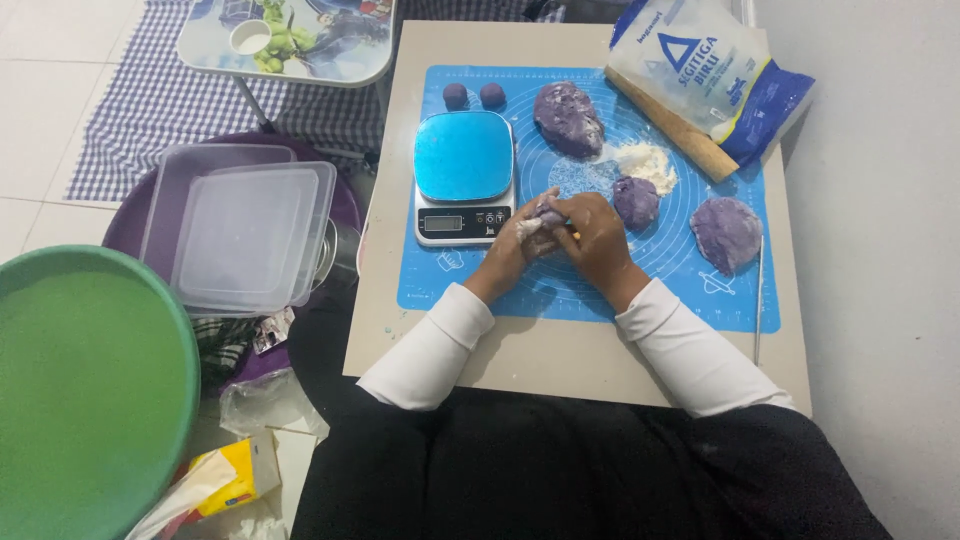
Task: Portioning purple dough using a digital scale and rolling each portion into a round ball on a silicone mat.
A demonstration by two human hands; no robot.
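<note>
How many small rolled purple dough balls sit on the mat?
2: small balls and above the scale. Another piece may be hidden in the hands.

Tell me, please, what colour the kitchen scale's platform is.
Bright blue, on the scale; head view.

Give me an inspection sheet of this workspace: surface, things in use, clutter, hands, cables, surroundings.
Surface: blue mat on a beige board, dusted with a flour pile.
Things in use: small dough piece pinched between both hands; big dough lump, two medium lumps, two dough balls, scale, rolling pin, flour bag.
Clutter: plastic boxes, green tub, tissue pack.
Hands: left hand and right hand both in a grip on the dough piece.
Cables: nothing seen.
Surroundings: small folding table, checked cloth, tiled floor.
</note>
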